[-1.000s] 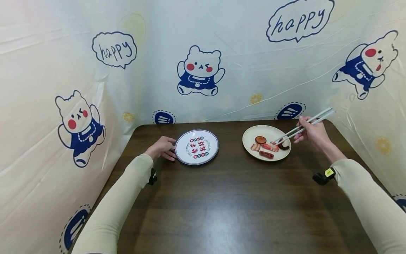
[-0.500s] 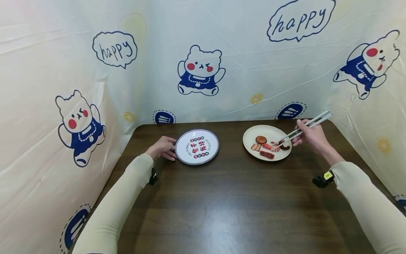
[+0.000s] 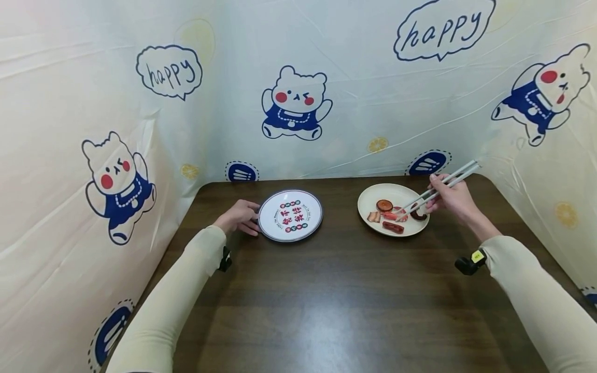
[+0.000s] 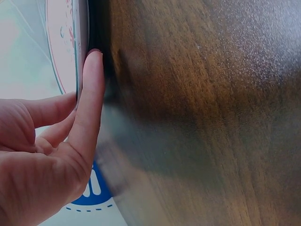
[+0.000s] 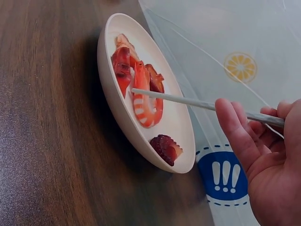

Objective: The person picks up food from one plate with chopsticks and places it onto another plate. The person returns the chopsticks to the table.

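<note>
While the right grip (image 3: 454,198) holds chopsticks (image 5: 178,98) from the cream plate (image 3: 368,198)'s 2 o'clock, their tips stand at the shrimp (image 5: 143,113) mid-plate (whether they touch it, I cannot tell). A sausage (image 3: 393,227) lies at 6 o'clock. Farther off toward 9 o'clock, the left grip (image 3: 240,216) pinches the lettered white plate (image 3: 290,215)'s 9 o'clock rim over the surface (image 3: 298,290).
</note>
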A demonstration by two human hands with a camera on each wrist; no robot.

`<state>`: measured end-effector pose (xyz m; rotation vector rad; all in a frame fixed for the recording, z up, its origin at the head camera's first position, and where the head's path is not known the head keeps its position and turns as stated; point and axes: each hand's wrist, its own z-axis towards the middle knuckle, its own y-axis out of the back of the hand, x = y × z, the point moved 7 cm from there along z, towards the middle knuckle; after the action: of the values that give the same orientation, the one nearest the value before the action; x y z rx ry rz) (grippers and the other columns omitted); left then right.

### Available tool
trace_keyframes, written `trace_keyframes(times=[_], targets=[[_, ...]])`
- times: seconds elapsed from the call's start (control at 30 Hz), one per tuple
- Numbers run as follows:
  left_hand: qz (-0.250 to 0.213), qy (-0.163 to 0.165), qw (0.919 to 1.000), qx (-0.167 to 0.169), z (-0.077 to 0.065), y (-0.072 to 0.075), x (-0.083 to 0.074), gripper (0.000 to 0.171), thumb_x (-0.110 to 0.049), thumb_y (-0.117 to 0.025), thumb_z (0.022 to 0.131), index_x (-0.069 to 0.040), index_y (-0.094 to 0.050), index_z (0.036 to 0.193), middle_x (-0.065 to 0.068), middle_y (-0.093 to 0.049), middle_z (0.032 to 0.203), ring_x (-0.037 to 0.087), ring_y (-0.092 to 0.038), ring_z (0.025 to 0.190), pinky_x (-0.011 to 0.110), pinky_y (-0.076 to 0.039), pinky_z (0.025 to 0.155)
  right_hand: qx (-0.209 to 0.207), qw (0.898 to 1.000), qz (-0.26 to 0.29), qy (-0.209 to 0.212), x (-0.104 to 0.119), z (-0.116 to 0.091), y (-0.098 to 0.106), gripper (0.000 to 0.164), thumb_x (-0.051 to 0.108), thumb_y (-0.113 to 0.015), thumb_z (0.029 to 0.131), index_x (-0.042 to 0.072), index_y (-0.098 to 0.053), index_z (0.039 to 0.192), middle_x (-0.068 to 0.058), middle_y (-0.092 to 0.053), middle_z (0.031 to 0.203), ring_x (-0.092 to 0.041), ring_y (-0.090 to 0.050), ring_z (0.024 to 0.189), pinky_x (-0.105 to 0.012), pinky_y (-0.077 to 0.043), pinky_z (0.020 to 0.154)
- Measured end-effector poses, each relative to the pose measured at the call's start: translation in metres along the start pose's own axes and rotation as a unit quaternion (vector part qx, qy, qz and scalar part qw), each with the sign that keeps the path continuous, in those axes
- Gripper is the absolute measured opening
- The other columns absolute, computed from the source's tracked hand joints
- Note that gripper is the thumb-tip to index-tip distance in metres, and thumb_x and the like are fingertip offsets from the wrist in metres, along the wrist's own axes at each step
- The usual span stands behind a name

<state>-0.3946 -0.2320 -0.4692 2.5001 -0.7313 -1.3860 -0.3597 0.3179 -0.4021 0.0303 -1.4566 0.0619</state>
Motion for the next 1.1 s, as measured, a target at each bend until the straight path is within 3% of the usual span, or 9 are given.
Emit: trace_keyframes(times=[0.3,0.9,1.1], targets=[[0.001,-0.001,1.0000,0.000,-0.002,0.001,-0.002,0.053,-0.006,-0.049,0.098,-0.006,-0.031,0.148,0.024,-0.052,0.114,0.033,-0.067,0.084,0.043,-0.058,0.073,0.021,1.000,0.003,-0.008,0.009,-0.006,-0.008,0.048,0.020,-0.049,0.100,-0.025,-0.033,0.107,-0.030,-0.058,0.066,-0.033,-0.062,0.050,-0.050,-0.054,0.049],[-0.005,0.002,1.0000,0.003,-0.001,-0.001,0.002,0.053,-0.006,-0.049,0.098,-0.007,-0.031,0.148,0.024,-0.053,0.113,0.034,-0.067,0.086,0.043,-0.058,0.074,-0.007,0.998,-0.054,-0.019,0.003,-0.006,-0.001,0.050,0.028,-0.048,0.100,-0.022,-0.042,0.102,-0.041,-0.056,0.077,-0.037,-0.064,0.056,-0.051,-0.055,0.057],[-0.008,0.004,1.0000,0.000,0.001,0.000,0.002,0.053,-0.007,-0.050,0.098,-0.008,-0.032,0.148,0.024,-0.053,0.113,0.032,-0.067,0.083,0.043,-0.057,0.074,-0.023,0.999,0.006,-0.033,-0.007,-0.003,0.009,0.053,0.027,-0.050,0.098,-0.024,-0.038,0.105,-0.031,-0.060,0.072,-0.034,-0.065,0.056,-0.050,-0.056,0.059]])
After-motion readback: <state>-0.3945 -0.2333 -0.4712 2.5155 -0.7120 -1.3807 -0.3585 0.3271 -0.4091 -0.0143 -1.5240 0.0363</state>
